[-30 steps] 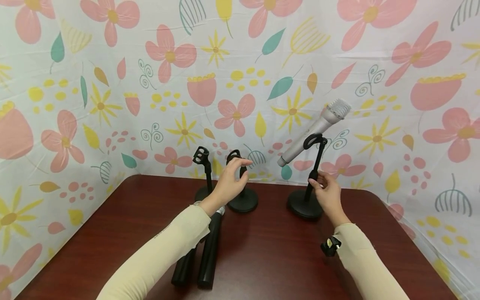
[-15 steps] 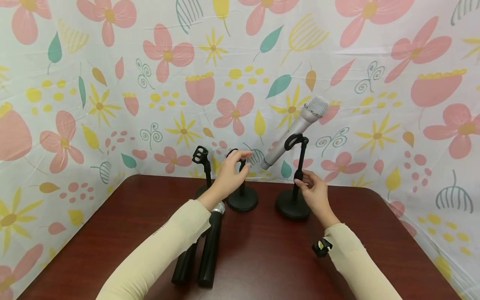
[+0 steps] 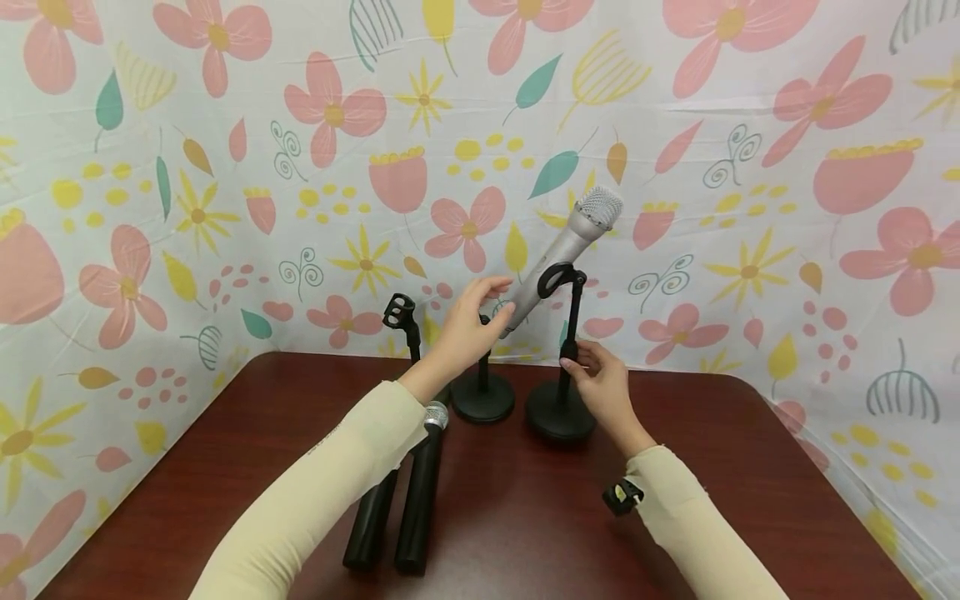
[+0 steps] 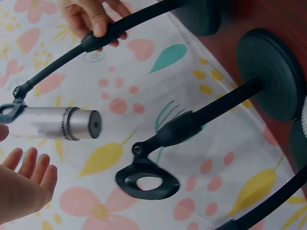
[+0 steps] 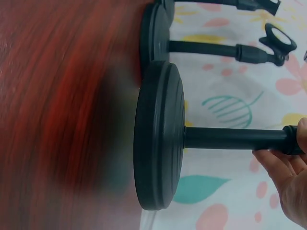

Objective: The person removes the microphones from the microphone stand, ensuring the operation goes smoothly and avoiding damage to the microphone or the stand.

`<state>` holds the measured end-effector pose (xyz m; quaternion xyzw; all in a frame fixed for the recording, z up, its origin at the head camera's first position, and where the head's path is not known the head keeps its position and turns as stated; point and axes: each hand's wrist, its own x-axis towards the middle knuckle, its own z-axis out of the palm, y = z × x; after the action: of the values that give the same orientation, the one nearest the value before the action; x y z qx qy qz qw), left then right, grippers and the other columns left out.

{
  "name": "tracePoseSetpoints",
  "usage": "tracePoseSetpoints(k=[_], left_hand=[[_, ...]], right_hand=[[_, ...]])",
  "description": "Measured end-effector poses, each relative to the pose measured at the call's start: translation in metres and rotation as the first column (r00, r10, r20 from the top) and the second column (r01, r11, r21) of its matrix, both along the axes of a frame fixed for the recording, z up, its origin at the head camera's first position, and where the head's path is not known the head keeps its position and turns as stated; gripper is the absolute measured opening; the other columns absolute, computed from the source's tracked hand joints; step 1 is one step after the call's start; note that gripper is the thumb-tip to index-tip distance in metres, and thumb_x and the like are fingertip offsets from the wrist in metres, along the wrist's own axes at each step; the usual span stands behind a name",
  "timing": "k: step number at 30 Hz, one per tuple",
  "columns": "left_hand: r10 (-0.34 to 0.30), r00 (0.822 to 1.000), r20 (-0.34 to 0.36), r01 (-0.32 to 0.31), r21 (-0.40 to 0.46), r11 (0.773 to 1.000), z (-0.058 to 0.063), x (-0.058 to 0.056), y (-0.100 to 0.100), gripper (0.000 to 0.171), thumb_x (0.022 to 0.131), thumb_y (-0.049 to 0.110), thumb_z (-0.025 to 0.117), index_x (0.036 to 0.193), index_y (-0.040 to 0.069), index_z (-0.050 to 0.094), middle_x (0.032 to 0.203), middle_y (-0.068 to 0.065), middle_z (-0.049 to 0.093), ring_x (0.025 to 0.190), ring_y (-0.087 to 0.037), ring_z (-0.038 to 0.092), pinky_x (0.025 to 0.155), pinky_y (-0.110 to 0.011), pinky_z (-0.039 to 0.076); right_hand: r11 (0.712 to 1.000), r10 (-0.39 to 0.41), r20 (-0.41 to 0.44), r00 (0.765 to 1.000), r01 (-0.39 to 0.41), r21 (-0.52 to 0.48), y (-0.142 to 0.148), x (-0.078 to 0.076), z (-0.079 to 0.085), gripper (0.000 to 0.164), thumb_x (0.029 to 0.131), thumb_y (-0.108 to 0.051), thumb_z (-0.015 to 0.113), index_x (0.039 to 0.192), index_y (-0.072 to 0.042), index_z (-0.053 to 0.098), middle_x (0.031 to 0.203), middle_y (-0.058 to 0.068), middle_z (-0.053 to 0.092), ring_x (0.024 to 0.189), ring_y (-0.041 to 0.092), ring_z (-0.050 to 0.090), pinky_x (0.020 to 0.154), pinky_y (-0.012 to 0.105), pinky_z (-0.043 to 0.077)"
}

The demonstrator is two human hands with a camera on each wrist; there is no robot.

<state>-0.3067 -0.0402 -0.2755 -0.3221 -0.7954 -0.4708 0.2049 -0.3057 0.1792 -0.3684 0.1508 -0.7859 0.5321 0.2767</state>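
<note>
My right hand (image 3: 603, 387) grips the pole of a black desktop microphone stand (image 3: 561, 412) at its collar. In the clip at the top of this stand, a silver microphone (image 3: 562, 248) rests tilted, its mesh head up to the right. My left hand (image 3: 467, 332) holds nothing; its fingers are loosely bent near the microphone's lower end. From the left wrist, the left hand (image 4: 29, 184) is beside the silver microphone body (image 4: 45, 122), with a gap to its end cap. In the right wrist view, the round base (image 5: 160, 139) stands close to the tabletop.
A second stand (image 3: 483, 402) with a bare clip is behind my left hand. Further left is a third stand (image 3: 401, 315), partly hidden by the left arm. Two black microphones (image 3: 420, 508) lie on the dark red table (image 3: 517, 533). Floral cloth (image 3: 480, 108) hangs behind.
My right hand has moved the stand with the silver microphone leftward, towards the left hand and the second stand. The left hand has stayed nearly in place.
</note>
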Motion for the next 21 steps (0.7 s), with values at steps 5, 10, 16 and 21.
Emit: tracePoseSetpoints(k=[5,10,16,21], left_hand=[[0.013,0.999,-0.029,-0.014,-0.009,1.0,0.015,-0.001,0.002,0.038,0.096,0.012,0.058,0.132,-0.001,0.053,0.121,-0.02,0.054,0.115,-0.029,0.051,0.101,-0.041,0.04],[0.033,0.999,-0.023,-0.034,-0.046,0.998,0.035,-0.001,0.005,0.041,0.096,0.016,0.058,0.133,-0.001,0.052,0.123,-0.018,0.055,0.115,-0.03,0.051,0.102,-0.04,0.04],[0.064,0.996,0.068,-0.059,-0.064,0.996,0.054,-0.001,0.008,0.044,0.097,0.024,0.058,0.136,0.004,0.05,0.124,-0.013,0.055,0.114,-0.025,0.053,0.101,-0.035,0.041],[0.055,0.993,0.109,-0.053,-0.027,0.998,0.058,-0.001,0.01,0.045,0.097,0.025,0.058,0.137,0.005,0.05,0.122,-0.011,0.056,0.112,-0.023,0.054,0.1,-0.037,0.043]], right_hand=[[1.0,0.012,-0.001,1.0,-0.012,0.007,-0.013,0.009,0.005,0.031,0.085,0.006,0.068,0.114,0.014,0.061,0.101,0.03,0.065,0.096,0.042,0.065,0.077,0.021,0.053],[1.0,-0.011,0.018,1.0,0.011,0.008,-0.016,-0.001,-0.005,0.034,0.086,-0.001,0.071,0.118,0.008,0.063,0.102,0.024,0.067,0.097,0.035,0.067,0.082,0.038,0.054],[1.0,0.0,0.023,1.0,0.0,0.011,-0.022,-0.001,-0.006,0.037,0.085,-0.003,0.073,0.119,0.007,0.062,0.105,0.022,0.067,0.098,0.032,0.067,0.082,0.041,0.054],[1.0,0.024,0.022,0.999,-0.024,0.004,-0.028,0.003,-0.007,0.038,0.084,-0.001,0.073,0.119,0.008,0.062,0.106,0.022,0.067,0.098,0.033,0.067,0.08,0.036,0.055]])
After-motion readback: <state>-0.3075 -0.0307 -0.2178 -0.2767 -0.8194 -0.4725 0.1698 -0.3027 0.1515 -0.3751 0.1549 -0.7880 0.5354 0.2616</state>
